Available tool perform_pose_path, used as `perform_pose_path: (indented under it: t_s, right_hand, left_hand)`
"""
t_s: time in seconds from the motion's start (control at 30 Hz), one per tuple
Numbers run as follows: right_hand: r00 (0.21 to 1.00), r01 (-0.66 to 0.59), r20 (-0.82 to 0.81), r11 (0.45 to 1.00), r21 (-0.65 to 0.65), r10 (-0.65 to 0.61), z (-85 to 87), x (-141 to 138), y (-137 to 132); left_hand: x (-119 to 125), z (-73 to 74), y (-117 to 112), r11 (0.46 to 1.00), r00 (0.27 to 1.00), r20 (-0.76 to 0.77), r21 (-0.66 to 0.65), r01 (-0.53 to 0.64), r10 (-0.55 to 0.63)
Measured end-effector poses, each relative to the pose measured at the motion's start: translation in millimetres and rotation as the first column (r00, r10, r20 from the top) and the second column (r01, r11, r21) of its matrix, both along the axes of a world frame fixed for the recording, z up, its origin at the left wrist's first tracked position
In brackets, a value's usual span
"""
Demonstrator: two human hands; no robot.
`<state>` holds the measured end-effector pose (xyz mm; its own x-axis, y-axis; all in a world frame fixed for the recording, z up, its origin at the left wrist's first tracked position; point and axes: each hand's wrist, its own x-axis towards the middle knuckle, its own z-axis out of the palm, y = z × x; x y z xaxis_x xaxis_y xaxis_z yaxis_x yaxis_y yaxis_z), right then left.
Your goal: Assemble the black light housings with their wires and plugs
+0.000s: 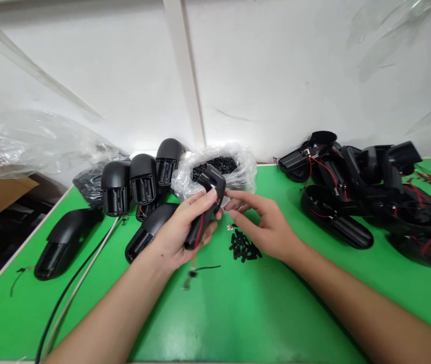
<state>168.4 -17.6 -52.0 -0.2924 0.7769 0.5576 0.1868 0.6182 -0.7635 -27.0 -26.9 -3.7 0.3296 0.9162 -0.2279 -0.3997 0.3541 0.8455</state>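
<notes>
The left hand (179, 232) is clamped around a black plastic housing (204, 207) with a red wire (199, 235) hanging from it, held over the middle of the green bench (215, 323). The right hand (264, 225) reaches toward the housing from three o'clock, thumb and forefinger slightly apart. Small black parts (243, 246) lie at five o'clock, and a plastic bag (241, 169) of similar parts sits at twelve.

Your left hand (173, 227) and right hand (264, 227) are bare and slender, with short, trimmed nails, and your left forearm (105, 316) and right forearm (370, 308) are bare too, out to the edge of the view.
</notes>
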Motion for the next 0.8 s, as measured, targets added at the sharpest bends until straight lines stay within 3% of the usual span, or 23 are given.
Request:
perform_pose_path:
  t_s: [0.1,0.2,0.37,0.8]
  right_hand:
    - [0.998,-0.056,0.017,0.998,-0.017,0.056,0.8,0,-1]
    - [0.998,-0.066,0.018,0.997,-0.026,0.066,3.6,1,-2]
    - [0.998,-0.062,-0.005,0.998,0.005,0.062,5.7,2,-4]
    - [0.988,-0.128,-0.097,0.99,-0.057,0.122,3.4,3,-2]
  left_hand:
    - [-3,1.1,1,0.979,0.959,0.256,-0.129,0.161,-0.124]
    - [-5,-2.6,3,0.984,0.905,0.415,-0.099,0.151,-0.097]
    - [-4,-5.7,1,0.985,0.875,0.457,0.012,0.173,-0.16]
    - [-12,-5.4,0,0.941,0.773,0.54,0.139,0.307,-0.332]
